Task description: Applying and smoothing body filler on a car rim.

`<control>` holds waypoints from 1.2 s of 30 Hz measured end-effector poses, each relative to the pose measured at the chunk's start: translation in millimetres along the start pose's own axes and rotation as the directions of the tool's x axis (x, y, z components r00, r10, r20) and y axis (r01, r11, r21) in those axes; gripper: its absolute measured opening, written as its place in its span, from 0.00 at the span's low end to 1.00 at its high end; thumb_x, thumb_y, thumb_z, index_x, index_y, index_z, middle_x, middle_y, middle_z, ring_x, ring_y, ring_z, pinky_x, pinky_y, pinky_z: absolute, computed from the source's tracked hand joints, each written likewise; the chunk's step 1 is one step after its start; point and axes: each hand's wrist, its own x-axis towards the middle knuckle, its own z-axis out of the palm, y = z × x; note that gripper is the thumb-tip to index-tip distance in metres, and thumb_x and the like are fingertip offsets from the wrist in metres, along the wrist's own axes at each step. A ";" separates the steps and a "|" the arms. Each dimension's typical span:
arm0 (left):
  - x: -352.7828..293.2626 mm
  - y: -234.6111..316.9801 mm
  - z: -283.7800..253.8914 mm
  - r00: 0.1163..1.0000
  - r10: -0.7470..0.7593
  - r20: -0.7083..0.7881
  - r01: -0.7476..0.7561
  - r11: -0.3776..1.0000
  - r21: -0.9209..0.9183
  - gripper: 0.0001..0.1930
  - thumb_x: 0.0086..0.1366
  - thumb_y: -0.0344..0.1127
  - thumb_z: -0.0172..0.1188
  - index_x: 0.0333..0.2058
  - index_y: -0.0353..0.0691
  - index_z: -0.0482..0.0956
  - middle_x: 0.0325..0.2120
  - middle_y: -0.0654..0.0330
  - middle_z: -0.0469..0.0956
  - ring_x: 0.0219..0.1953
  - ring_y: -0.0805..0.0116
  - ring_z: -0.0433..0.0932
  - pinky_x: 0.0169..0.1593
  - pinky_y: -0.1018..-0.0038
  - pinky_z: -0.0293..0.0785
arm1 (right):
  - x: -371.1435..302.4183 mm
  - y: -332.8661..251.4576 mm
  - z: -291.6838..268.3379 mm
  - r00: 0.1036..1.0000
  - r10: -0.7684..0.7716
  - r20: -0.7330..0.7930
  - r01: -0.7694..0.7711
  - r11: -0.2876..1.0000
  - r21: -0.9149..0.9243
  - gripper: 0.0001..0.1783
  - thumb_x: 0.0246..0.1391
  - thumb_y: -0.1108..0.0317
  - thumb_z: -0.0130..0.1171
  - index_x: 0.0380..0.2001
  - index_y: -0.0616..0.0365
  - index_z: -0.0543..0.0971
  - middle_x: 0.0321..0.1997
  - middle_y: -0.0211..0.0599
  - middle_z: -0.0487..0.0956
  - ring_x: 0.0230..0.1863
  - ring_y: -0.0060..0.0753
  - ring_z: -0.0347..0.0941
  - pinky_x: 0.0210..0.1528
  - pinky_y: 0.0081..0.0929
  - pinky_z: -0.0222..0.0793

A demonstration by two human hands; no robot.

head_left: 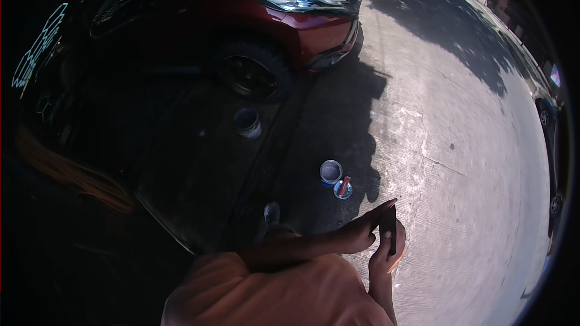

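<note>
My right hand (386,257) is closed around a slim dark object that looks like a phone (392,229), its thumb lying on the near face. From the left, my left forearm reaches across my body. My left hand (361,230) is stretched out, with its fingertips at the upper end of the phone and its thumb apart, gripping nothing that I can make out. Beyond the hands, on the concrete, stands a small bucket (330,170) with greyish contents. Against it is a round lid or tin (339,194) with a red item (345,185) on top.
A red car (326,30) with a dark front wheel (251,76) is parked ahead to the left. Another bucket (248,122) stands in shadow near that wheel. My shoe (272,212) shows below. Dark vehicles (547,145) line the far right; the left side is mostly too dark to read.
</note>
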 end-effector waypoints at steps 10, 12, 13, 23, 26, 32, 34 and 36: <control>-4.8 -1.0 3.2 0.998 0.042 0.038 -0.046 0.994 0.103 0.49 0.49 0.10 0.52 0.70 0.38 0.43 0.69 0.45 0.50 0.71 0.59 0.52 0.69 0.69 0.53 | 11.6 17.3 2.9 0.938 0.335 -0.088 -0.303 0.917 0.259 0.17 0.61 0.71 0.44 0.49 0.68 0.75 0.47 0.52 0.78 0.46 0.50 0.75 0.50 0.40 0.69; -5.2 -0.9 1.6 0.997 0.072 0.031 -0.075 0.991 0.114 0.49 0.49 0.11 0.52 0.70 0.39 0.43 0.68 0.45 0.50 0.70 0.60 0.53 0.68 0.69 0.54 | 3.3 12.6 4.3 0.977 0.177 -0.117 -0.161 0.979 0.128 0.16 0.61 0.71 0.44 0.48 0.68 0.75 0.46 0.52 0.78 0.45 0.50 0.76 0.49 0.39 0.70; -3.5 0.7 -4.1 0.999 0.034 -0.019 -0.032 0.998 0.062 0.49 0.49 0.10 0.50 0.70 0.39 0.42 0.69 0.45 0.50 0.71 0.59 0.52 0.69 0.69 0.53 | -1.8 -2.2 7.0 0.998 0.007 -0.056 -0.006 1.000 0.015 0.16 0.62 0.71 0.44 0.47 0.68 0.75 0.45 0.51 0.78 0.44 0.48 0.76 0.48 0.39 0.70; -6.2 -12.6 -7.6 0.996 -0.064 -0.061 0.061 0.997 -0.048 0.47 0.53 0.11 0.50 0.70 0.40 0.42 0.68 0.41 0.49 0.71 0.55 0.52 0.67 0.66 0.57 | -2.2 -10.1 17.8 0.985 -0.175 -0.006 0.175 0.984 -0.041 0.16 0.63 0.68 0.47 0.48 0.68 0.74 0.41 0.49 0.78 0.41 0.46 0.75 0.48 0.39 0.69; -10.7 -15.1 -1.5 0.999 0.021 -0.031 -0.019 0.998 0.062 0.45 0.56 0.16 0.55 0.70 0.36 0.43 0.67 0.46 0.53 0.69 0.58 0.55 0.67 0.68 0.57 | 14.7 21.4 16.8 0.984 0.123 -0.129 -0.110 0.988 0.105 0.17 0.63 0.67 0.48 0.48 0.68 0.74 0.40 0.46 0.78 0.42 0.41 0.76 0.47 0.36 0.70; -9.1 -31.1 -45.9 0.928 -0.369 0.049 0.369 0.891 -0.264 0.36 0.64 0.29 0.61 0.67 0.37 0.52 0.63 0.51 0.61 0.60 0.68 0.66 0.60 0.72 0.65 | 23.2 13.0 -9.5 0.826 0.542 -0.156 -0.381 0.740 0.555 0.24 0.64 0.54 0.51 0.48 0.68 0.75 0.44 0.43 0.77 0.45 0.35 0.74 0.48 0.32 0.71; -6.7 -47.7 -53.0 0.852 -0.524 -0.010 0.486 0.797 -0.360 0.34 0.64 0.32 0.62 0.65 0.37 0.56 0.62 0.50 0.60 0.60 0.71 0.64 0.60 0.73 0.63 | 8.8 17.4 -5.8 0.815 0.550 -0.185 -0.308 0.680 0.666 0.26 0.63 0.54 0.51 0.53 0.67 0.72 0.47 0.44 0.76 0.45 0.35 0.74 0.50 0.33 0.70; -3.8 -61.5 -40.2 0.815 -0.298 -0.496 0.082 0.908 -0.410 0.27 0.64 0.33 0.62 0.60 0.38 0.66 0.59 0.50 0.62 0.62 0.70 0.62 0.62 0.73 0.61 | -5.5 6.6 6.7 0.851 0.494 -0.178 -0.296 0.731 0.615 0.26 0.63 0.55 0.52 0.55 0.65 0.70 0.50 0.43 0.73 0.49 0.34 0.71 0.53 0.32 0.67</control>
